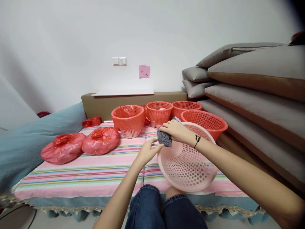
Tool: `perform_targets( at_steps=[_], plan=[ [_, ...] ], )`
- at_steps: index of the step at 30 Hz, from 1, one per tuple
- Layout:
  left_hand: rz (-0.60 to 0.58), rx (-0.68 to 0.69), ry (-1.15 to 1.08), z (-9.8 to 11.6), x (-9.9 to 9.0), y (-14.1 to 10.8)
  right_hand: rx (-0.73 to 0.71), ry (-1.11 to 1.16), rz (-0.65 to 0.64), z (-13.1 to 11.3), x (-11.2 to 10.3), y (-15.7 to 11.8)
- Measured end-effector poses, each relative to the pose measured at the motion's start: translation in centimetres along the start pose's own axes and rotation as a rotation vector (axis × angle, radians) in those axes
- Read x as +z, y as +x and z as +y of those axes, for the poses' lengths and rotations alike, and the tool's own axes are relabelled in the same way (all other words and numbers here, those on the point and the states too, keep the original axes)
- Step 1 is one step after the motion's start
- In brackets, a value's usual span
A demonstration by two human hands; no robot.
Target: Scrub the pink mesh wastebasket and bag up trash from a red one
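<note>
Cloth (pixel 164 138) between both hands (pixel 176 129)

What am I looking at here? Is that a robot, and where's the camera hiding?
No robot here! Those are a person's own bare hands. There is just one picture, taken by a camera worn on that person's head, looking forward and down, so you see roughly what they see.

The right hand grips a bunched, speckled dark-grey cloth. The left hand is close by, with its thumb and fingers apart. Beneath them, a pale pink plastic basket full of holes leans toward the person.

Everything sits on a pink striped cloth cover. Farther back stand red-looking plastic baskets, and toward the left lie two puffy red plastic bags.
</note>
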State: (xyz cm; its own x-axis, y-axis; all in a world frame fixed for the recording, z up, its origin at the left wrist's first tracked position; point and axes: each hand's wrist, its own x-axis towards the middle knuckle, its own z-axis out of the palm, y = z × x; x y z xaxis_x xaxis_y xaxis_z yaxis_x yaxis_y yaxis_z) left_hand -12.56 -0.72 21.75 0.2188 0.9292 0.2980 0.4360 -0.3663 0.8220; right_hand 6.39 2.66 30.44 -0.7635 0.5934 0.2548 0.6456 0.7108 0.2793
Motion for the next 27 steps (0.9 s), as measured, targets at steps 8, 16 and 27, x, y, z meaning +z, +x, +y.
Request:
perform_targets(
  at_steps=[8,16,27],
  plan=[
    [0.236,0.040,0.256,-0.5,0.4,0.6,0.170,-0.007,0.062,0.2,0.4,0.4],
    [0.224,-0.007,0.328,0.0,0.8,2.4,0.236,0.223,-0.003,1.5,0.1,0.8],
    [0.195,-0.018,0.355,0.7,1.3,3.0,0.229,0.085,-0.035,3.5,0.9,1.6]
  ],
)
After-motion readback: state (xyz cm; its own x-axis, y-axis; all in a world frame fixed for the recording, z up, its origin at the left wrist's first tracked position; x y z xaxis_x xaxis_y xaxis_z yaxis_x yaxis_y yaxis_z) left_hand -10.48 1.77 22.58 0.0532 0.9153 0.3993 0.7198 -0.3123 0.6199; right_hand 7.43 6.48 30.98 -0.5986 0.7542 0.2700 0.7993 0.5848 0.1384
